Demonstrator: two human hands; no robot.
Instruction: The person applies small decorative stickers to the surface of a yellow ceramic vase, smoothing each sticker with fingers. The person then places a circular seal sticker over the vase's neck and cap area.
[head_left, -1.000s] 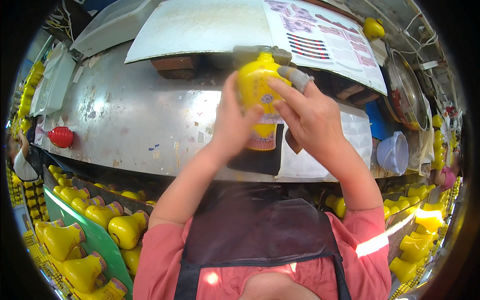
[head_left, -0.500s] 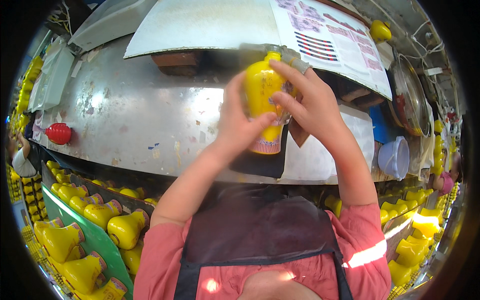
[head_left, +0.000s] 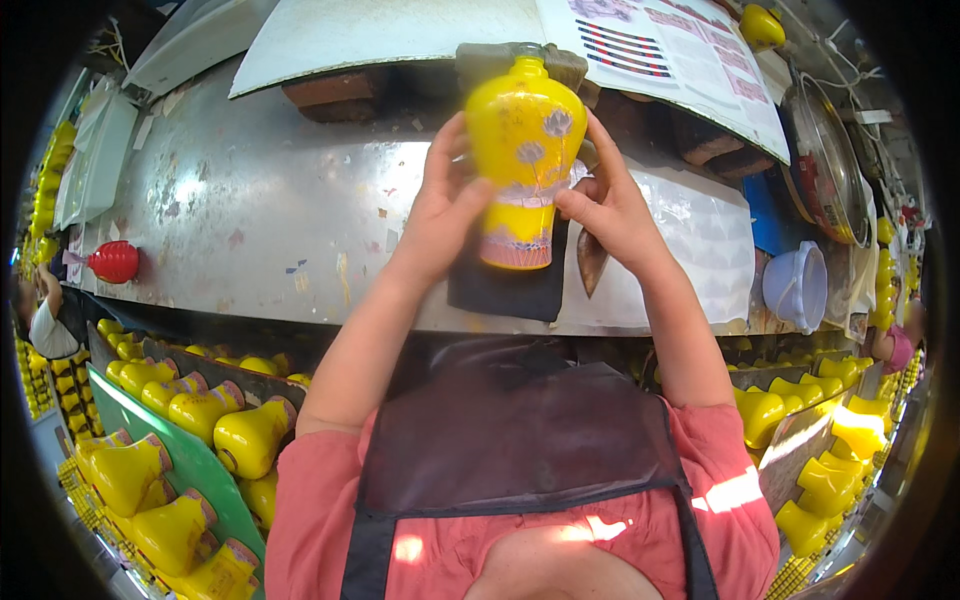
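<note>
Between my two hands is a yellow bottle [head_left: 512,110] with a narrow neck, wide shoulders, purple flower prints and a pink-purple patterned band round its foot. My left hand [head_left: 445,205] closes on its left side, thumb against the lower body. On the right side my right hand [head_left: 608,200] grips it, thumb near the pale band at the waist. Behind the neck sits a grey-brown cloth pad [head_left: 480,68]. Under the bottle's foot lies a black cloth [head_left: 505,293]. A brown pointed tool [head_left: 591,265] rests beside my right hand, partly hidden by it.
A raised white board [head_left: 400,35] with printed decal sheets [head_left: 690,50] spans the back on bricks [head_left: 335,97]. A blue-white bucket [head_left: 797,287] stands right, a red ribbed bottle [head_left: 114,262] left. Many yellow bottles [head_left: 250,435] fill racks on both sides. Other people are at the far edges.
The bottle has turned so that its flowers face me more, with the lettering shifted left. My right hand has slid from the neck and shoulder down to the bottle's side.
</note>
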